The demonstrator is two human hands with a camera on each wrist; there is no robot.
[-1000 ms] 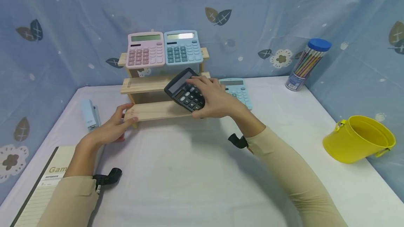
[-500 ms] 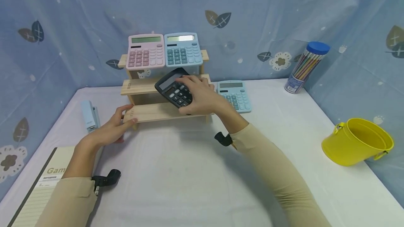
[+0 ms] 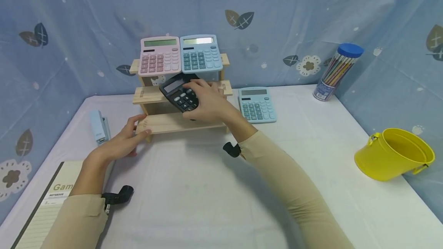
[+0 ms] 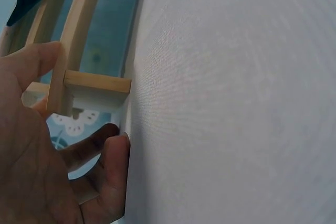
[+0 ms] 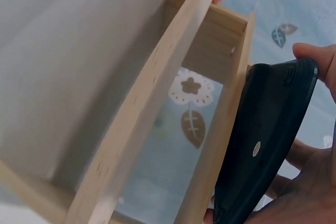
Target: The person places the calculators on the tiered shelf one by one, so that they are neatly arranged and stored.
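Note:
My right hand (image 3: 209,101) grips a black calculator (image 3: 180,93) by its right side, tilted, at the middle tier of a wooden three-tier rack (image 3: 180,122). In the right wrist view the calculator's dark underside (image 5: 262,129) lies close against a shelf edge; whether it rests there I cannot tell. My left hand (image 3: 119,139) pinches the left end of the bottom shelf, thumb on its front, as the left wrist view shows beside the wooden frame (image 4: 79,35). On the top tier lean a pink calculator (image 3: 160,57) and a blue calculator (image 3: 201,53), side by side.
Another light-blue calculator (image 3: 257,105) lies on the table right of the rack. To the left are a blue stapler (image 3: 99,126) and a notebook (image 3: 52,199). A pencil tub (image 3: 335,72) stands at the back right, and a yellow bucket (image 3: 392,155) at the right edge.
My right hand has carried the black calculator leftward along the rack's middle tier, uncovering more of the light-blue calculator on the table. My left hand has stayed on the rack.

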